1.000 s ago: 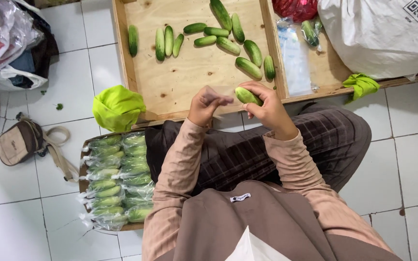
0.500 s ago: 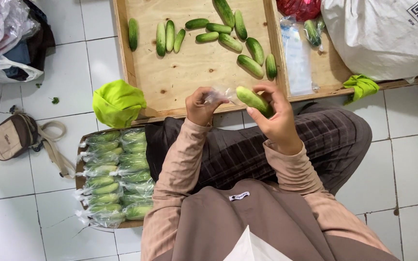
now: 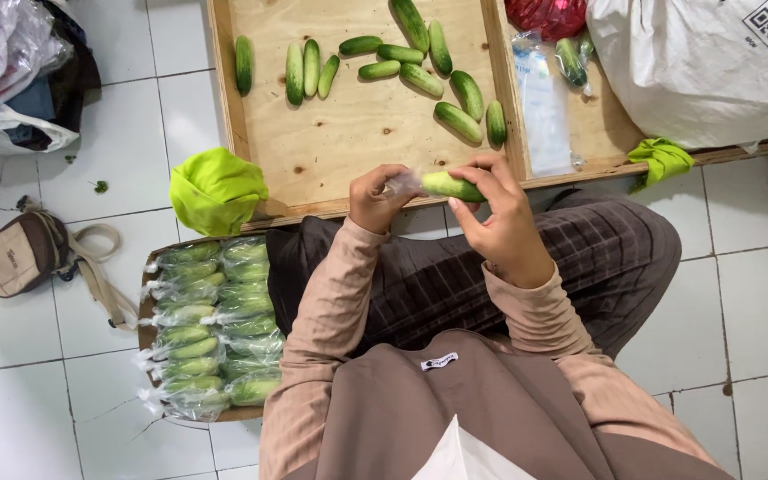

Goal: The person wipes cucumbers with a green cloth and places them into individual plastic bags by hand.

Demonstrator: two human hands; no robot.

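Two hands (image 3: 442, 200) — one cucumber (image 3: 452, 186), one clear bag (image 3: 403, 183).

There is only one view, from a camera worn on the person's head. It looks almost straight down, so the person's own chest and lap fill the lower middle of the picture, very near to the lens. The hands (image 3: 442, 200) are a little further, just above the lap. The top of the picture faces forward, away from the body, to the wooden tray (image 3: 340, 133) lying on the white tiled floor (image 3: 117, 133). The left edge reaches a small bag (image 3: 24, 253); the right edge reaches a big white sack (image 3: 695, 71).
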